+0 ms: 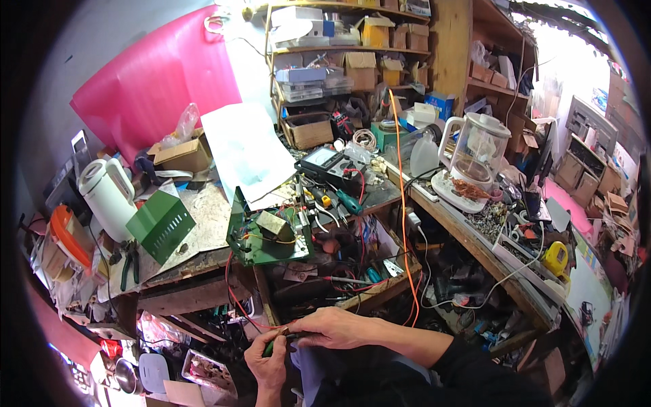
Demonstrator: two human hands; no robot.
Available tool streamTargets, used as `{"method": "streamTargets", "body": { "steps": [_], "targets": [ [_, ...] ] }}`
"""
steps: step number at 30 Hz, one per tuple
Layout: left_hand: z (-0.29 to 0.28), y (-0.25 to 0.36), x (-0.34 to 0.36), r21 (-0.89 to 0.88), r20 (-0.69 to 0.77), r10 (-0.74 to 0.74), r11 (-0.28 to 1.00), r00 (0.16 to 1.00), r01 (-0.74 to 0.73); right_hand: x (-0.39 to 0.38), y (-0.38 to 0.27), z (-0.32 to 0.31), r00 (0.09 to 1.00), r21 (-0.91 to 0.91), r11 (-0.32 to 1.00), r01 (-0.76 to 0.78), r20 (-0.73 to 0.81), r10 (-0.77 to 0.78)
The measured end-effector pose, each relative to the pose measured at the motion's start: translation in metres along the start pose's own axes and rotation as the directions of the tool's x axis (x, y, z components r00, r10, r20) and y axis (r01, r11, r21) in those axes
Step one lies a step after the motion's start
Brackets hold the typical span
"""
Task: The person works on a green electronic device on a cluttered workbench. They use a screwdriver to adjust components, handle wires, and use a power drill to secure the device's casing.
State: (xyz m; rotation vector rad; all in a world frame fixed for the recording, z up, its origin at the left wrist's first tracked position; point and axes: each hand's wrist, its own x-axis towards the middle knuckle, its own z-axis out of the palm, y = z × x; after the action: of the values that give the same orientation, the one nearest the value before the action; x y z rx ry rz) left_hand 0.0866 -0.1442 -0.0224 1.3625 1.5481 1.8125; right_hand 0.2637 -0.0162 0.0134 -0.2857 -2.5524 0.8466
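Note:
Low at the centre my left hand is closed on a small green-handled tool, most of it hidden. My right hand meets it, fingers closed around the tool's far end and what looks like a red wire; the exact grip is too small to tell. Above them on the bench sits an opened green metal housing with wires and a board inside. Its vented green cover stands at its left, by black-handled pliers.
A cluttered bench has an open drawer of tools, a meter and a white kettle. An orange cable crosses vertically. A glass kettle stands on the right-hand bench. Shelves of boxes stand behind.

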Motion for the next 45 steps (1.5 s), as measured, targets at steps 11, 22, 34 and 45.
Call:
{"method": "streamTargets", "body": {
  "steps": [11,22,34,45],
  "targets": [
    [-0.058,-0.044,0.007,-0.209,-0.283,-0.149,0.974,0.947,0.091,-0.028,0.024,-0.059,0.808,-0.493,0.819,-0.292,-0.585,-0.064],
    [-0.079,-0.072,-0.003,-0.028,-0.19,-0.2,0.98,0.961,0.198,-0.188,0.177,-0.08,0.111,0.586,0.536,-0.608,-0.605,0.788],
    [0.036,-0.064,0.058,0.431,-0.085,0.433,0.828,0.897,-0.359,-0.154,0.332,-0.107,0.069,0.879,0.362,-0.31,-0.36,0.931],
    [0.031,-0.058,0.057,0.539,0.018,0.396,0.769,0.918,-0.343,-0.13,0.348,-0.109,0.1,0.9,0.379,-0.214,-0.366,0.925]
  ]
}}
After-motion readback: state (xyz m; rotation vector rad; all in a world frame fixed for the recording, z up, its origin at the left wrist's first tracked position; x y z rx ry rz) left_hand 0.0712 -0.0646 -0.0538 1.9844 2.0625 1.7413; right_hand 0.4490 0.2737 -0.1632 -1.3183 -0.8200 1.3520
